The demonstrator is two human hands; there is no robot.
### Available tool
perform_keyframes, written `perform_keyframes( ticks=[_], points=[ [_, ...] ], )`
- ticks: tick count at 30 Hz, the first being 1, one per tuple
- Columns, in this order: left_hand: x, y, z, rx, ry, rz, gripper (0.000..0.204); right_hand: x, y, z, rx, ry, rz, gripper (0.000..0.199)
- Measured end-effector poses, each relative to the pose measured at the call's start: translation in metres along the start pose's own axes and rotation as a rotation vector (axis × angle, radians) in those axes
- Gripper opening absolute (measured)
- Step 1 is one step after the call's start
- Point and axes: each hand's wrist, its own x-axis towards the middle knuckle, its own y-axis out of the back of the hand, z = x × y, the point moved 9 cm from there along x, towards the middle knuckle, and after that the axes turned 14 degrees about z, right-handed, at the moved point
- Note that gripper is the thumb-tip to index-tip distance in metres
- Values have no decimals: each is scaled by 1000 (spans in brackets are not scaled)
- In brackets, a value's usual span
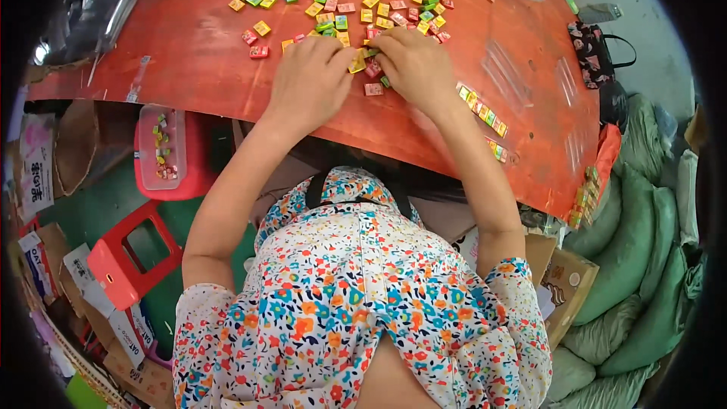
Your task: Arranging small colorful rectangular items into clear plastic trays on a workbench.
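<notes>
Both my hands work over a scatter of tiny coloured boxes on the red table. My left hand (309, 82) is curled, its thumb and fingertips against a small yellow box (357, 61). Close beside it, my right hand (416, 68) has its fingers bent inward over the pile; what they pinch is partly hidden. A small dark green box (369, 53) shows at the right fingertips. Under and between the hands lie a red box (372, 68) and a pink box (373, 89). More yellow, red and green boxes (326, 19) spread beyond the fingers.
Rows of boxes (482, 110) and clear plastic sleeves (506, 74) lie at the right. A clear tub (160, 148) with several boxes sits on a red stool below the left table edge. A patterned bag (592, 53) and green sacks (628, 250) stand at the right.
</notes>
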Motion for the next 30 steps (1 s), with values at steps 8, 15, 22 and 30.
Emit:
perform_keyframes(
  ticks=[8,15,22,30],
  points=[
    [8,-28,24,64,-100,-97,19,-18,7,17,-180,-120,91,16],
    [3,-25,17,108,-88,-56,15,-72,16,3,236,-655,26,21],
    [-3,-20,11,124,-37,-74,21,-74,22,11,59,-467,8,20],
    [7,-43,32,-25,-149,-264,30,-54,34,3,-106,-160,155,19]
  ],
)
